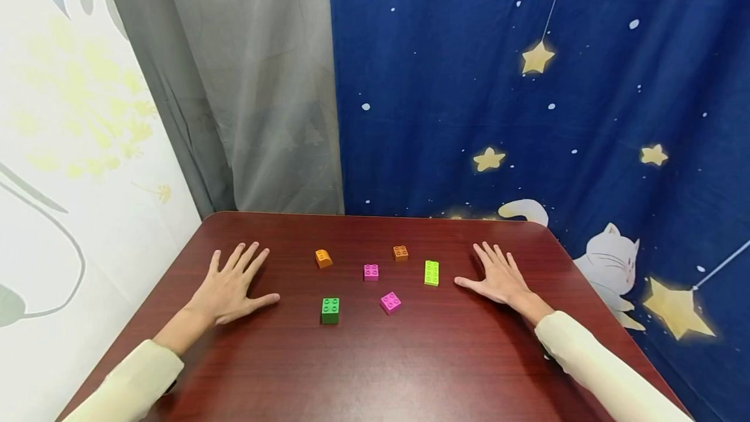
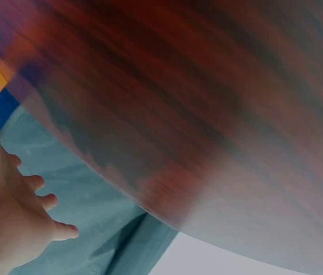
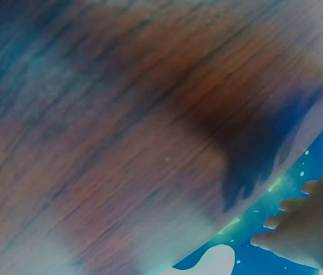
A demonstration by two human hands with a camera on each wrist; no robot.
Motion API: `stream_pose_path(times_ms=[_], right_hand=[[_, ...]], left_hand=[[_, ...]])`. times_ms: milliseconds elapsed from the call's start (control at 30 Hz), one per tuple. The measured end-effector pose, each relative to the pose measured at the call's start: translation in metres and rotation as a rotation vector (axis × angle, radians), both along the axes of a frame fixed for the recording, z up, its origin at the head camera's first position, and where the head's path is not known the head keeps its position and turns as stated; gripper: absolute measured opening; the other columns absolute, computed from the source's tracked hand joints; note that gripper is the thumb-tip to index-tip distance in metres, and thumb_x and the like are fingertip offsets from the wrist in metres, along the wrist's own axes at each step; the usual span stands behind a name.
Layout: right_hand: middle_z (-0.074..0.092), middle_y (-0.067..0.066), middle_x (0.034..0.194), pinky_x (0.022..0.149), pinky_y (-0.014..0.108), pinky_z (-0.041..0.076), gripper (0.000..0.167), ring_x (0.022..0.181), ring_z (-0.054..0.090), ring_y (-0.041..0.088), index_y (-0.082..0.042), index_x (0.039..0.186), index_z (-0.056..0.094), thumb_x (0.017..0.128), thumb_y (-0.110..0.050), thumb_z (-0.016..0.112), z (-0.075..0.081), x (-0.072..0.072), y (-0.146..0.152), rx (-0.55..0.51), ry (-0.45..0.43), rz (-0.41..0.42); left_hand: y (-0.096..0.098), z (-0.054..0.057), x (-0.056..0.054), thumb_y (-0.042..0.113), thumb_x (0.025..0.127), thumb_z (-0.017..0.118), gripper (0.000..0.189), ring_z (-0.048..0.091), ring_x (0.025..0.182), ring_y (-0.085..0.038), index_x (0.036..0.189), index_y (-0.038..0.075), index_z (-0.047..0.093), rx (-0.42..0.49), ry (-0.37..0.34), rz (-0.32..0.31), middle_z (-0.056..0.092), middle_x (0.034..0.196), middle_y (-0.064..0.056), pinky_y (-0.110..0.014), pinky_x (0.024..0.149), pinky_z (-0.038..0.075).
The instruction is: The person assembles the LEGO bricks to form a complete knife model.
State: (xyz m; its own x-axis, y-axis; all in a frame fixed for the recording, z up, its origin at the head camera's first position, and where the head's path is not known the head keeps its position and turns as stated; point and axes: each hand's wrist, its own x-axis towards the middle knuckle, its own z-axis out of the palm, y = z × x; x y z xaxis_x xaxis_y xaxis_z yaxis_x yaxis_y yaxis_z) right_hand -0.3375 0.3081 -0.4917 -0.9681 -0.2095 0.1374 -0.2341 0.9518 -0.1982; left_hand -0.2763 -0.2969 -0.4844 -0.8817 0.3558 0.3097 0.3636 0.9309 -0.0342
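Note:
Spread wide at the table's left, my left hand (image 1: 231, 288) holds nothing; nearest to it are an orange curved-top toy brick (image 1: 323, 258) and a green brick (image 1: 331, 311). My right hand (image 1: 497, 277), fingers also spread, holds nothing, and its thumb points at a lime-green long brick (image 1: 431, 273) a short gap away. Between the hands lie a brown-orange brick (image 1: 401, 253), a magenta brick (image 1: 371, 272) and another magenta brick (image 1: 390, 303) turned at an angle. All the bricks are apart from one another. In the left wrist view, part of the left hand (image 2: 12, 200) shows at the edge.
The dark red wooden table (image 1: 410, 363) has rounded far corners. Behind it hang a grey curtain (image 1: 269, 83) and a blue curtain (image 1: 439, 83) with stars. A white patterned panel (image 1: 76, 226) stands along the left side.

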Motion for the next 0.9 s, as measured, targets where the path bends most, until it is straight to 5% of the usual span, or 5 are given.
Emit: stream_pose_path(times_ms=[633,900], right_hand=[[0.033,0.024,0.164,0.121,0.063,0.017,0.113,0.152,0.024,0.047,-0.003,0.161,0.033,0.085,-0.082,0.060,0.003,0.002,-0.020,-0.018,-0.020,0.041],[0.036,0.024,0.163,0.121,0.063,0.020,0.112,0.152,0.028,0.046,-0.002,0.160,0.035,0.085,-0.081,0.060,0.006,0.004,-0.028,-0.018,-0.023,0.060]], left_hand=[[0.032,0.006,0.008,0.078,0.086,0.063,0.101,0.036,0.148,-0.041,0.160,0.012,0.041,0.023,0.065,-0.123,0.044,0.159,-0.017,-0.070,0.114,0.020],[0.041,0.007,0.011,0.080,0.088,0.059,0.099,0.035,0.149,-0.040,0.160,0.014,0.040,0.018,0.039,-0.147,0.043,0.161,-0.015,-0.069,0.115,0.021]])
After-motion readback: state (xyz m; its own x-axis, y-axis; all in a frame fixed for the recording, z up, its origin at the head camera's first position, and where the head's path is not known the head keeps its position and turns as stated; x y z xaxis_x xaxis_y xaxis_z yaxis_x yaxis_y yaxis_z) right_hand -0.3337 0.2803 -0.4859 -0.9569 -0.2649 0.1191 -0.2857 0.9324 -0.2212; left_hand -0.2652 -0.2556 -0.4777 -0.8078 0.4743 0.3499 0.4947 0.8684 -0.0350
